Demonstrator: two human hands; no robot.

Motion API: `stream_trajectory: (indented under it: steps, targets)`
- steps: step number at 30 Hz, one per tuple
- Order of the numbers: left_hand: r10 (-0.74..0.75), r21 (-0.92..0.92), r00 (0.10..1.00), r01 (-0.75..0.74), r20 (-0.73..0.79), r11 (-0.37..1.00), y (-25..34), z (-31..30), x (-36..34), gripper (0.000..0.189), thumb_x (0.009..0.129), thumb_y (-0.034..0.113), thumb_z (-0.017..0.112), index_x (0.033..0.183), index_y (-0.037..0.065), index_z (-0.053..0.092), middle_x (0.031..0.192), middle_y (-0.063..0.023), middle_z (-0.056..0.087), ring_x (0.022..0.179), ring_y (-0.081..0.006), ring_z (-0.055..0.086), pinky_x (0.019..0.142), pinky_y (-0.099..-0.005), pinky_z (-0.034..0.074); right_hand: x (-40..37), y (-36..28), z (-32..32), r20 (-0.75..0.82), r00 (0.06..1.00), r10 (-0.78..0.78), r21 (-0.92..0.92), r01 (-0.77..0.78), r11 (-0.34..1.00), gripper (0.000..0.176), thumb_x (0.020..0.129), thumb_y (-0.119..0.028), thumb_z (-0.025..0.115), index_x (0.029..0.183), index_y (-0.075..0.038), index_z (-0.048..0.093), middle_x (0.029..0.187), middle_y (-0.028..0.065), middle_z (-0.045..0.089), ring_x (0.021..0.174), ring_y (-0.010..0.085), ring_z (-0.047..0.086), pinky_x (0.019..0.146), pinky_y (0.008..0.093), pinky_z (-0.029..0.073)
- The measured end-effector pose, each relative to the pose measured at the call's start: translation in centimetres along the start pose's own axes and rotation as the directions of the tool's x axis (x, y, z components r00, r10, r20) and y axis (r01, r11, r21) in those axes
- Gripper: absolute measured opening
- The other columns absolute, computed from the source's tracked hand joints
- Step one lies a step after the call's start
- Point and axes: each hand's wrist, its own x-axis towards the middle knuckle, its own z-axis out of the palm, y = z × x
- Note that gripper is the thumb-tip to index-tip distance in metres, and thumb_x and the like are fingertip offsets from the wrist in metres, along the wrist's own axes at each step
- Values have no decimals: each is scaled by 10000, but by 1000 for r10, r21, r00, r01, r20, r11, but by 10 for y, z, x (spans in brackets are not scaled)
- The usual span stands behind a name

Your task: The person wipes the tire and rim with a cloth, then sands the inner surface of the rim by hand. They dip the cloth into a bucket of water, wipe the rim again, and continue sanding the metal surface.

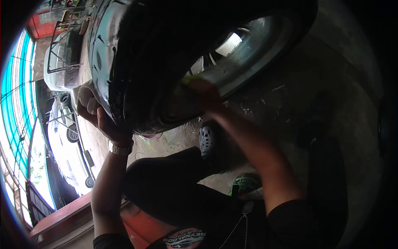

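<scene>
A large black tire (pixel 145 62) on a silvery wheel rim (pixel 248 62) fills the upper middle, its tread shiny and wet-looking. My left hand (pixel 101 116), with a metal watch at the wrist, has its fingers curled against the tread's left edge; a pale patch shows at its fingers, unclear whether cloth or skin. Over the sidewall near the rim's lower edge, my right hand (pixel 205 95) is closed on a small yellow-green object (pixel 191 79). Blur and shadow hide that object's shape and most of the right fingers.
Below the tire are a grey perforated clog (pixel 207 139) and a green shoe (pixel 245 183) on the concrete floor (pixel 170 141). A red ledge (pixel 66 211) runs along the lower left. Farther left stand a white vehicle (pixel 66 137) and a metal frame (pixel 62 50).
</scene>
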Motion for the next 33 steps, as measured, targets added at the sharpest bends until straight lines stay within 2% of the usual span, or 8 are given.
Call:
stream_trajectory:
  steps: [5,8,11,15,17,23,27,33]
  targets:
    - [-23,16,998,24,-52,1000,-11,-9,-4,515,1023,172,445,1495,138,240,1273,-142,543,1113,-226,635,955,-398,585,9,7,-28,197,927,318,65,-336,940,305,912,-209,624,1187,-92,692,1139,116,722,1023,310,710,890,425,555]
    - [-37,-20,993,35,-111,999,0,1,-2,562,1003,183,483,1507,174,234,1263,-140,547,1090,-228,643,916,-402,603,8,-38,8,-149,983,105,161,-81,984,310,846,-169,648,1133,-70,712,1060,155,736,979,319,719,895,441,558]
    - [-82,-183,992,63,-98,981,0,0,-1,592,993,164,499,1516,197,224,1268,-149,548,1090,-234,645,891,-403,616,-8,65,-30,153,985,-78,-156,102,983,304,831,-112,622,1117,-65,712,1035,160,741,964,336,721,943,448,540]
    - [-59,-168,994,43,-95,985,-1,1,-2,603,991,151,503,1521,201,218,1265,-155,556,1093,-244,648,891,-411,620,1,36,-29,132,915,381,54,-390,919,291,844,-97,602,1110,-52,711,1150,147,719,1064,327,695,1053,478,462]
    - [1,-35,997,-4,-79,999,5,6,5,609,989,159,513,1521,192,221,1265,-153,556,1101,-249,642,901,-412,610,-9,-30,7,-172,973,153,125,-132,983,301,899,-104,556,1159,-66,704,1119,157,720,1045,334,698,961,426,521]
    - [-40,-104,993,29,-110,994,14,11,4,609,966,235,569,1500,114,302,1342,-144,500,1194,-246,561,1026,-427,514,9,104,-98,159,932,-327,-621,352,700,335,863,-218,610,1169,-105,686,1088,145,717,1026,334,690,956,479,498]
    - [143,184,970,-107,-196,977,16,18,18,597,920,439,692,1236,-59,597,1221,-193,640,1203,-311,605,1002,-441,485,-5,45,-23,-20,941,338,-243,-333,911,319,839,-225,655,1110,-62,695,1065,171,715,1000,374,683,896,496,517]
    - [120,172,982,-94,-144,981,49,43,25,640,890,378,632,1386,33,422,1356,-162,490,1301,-281,453,1120,-458,329,-2,15,-35,170,968,183,232,-220,947,307,914,-231,615,1178,-103,705,1150,159,711,1102,325,679,1033,489,469]
